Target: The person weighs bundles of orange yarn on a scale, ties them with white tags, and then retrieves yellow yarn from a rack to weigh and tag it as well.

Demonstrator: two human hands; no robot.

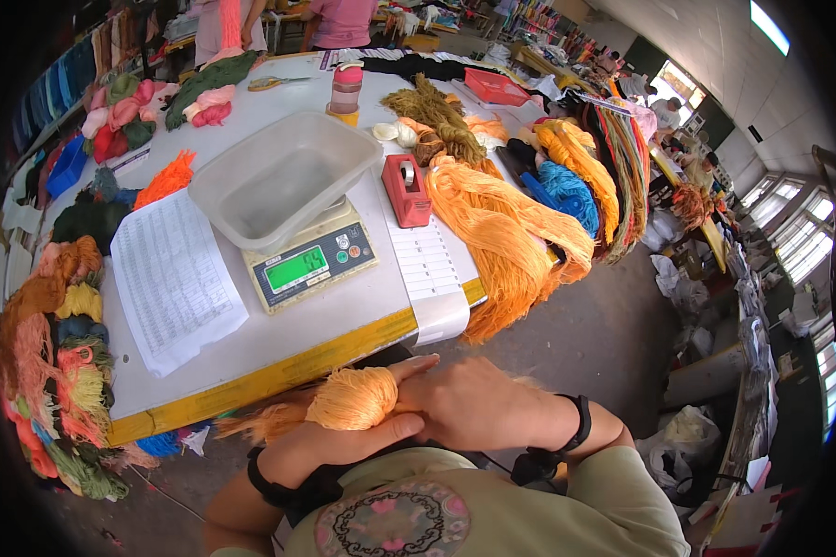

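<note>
Close to my body, below the table's front edge, my left hand (348, 444) is wrapped around a bundled hank of light orange yarn (353, 399). Loose strands of it trail off to the left. My right hand (478, 404) presses against the bundle's right side, its fingers closed; a wisp of yarn shows beyond its knuckles, though the fingertips are partly hidden. On the table ahead, a digital scale (311, 265) with a lit green display carries a translucent plastic tub (283, 181). A large light orange skein (492, 232) hangs over the table's right edge.
A printed sheet (172, 278) lies left of the scale. Right of it are a label strip (427, 269) and a red tape dispenser (406, 190). Coloured yarns (65, 334) pile along the left edge. Scissors (279, 82) and a pink-lidded bottle (346, 88) stay farther back. People stand beyond.
</note>
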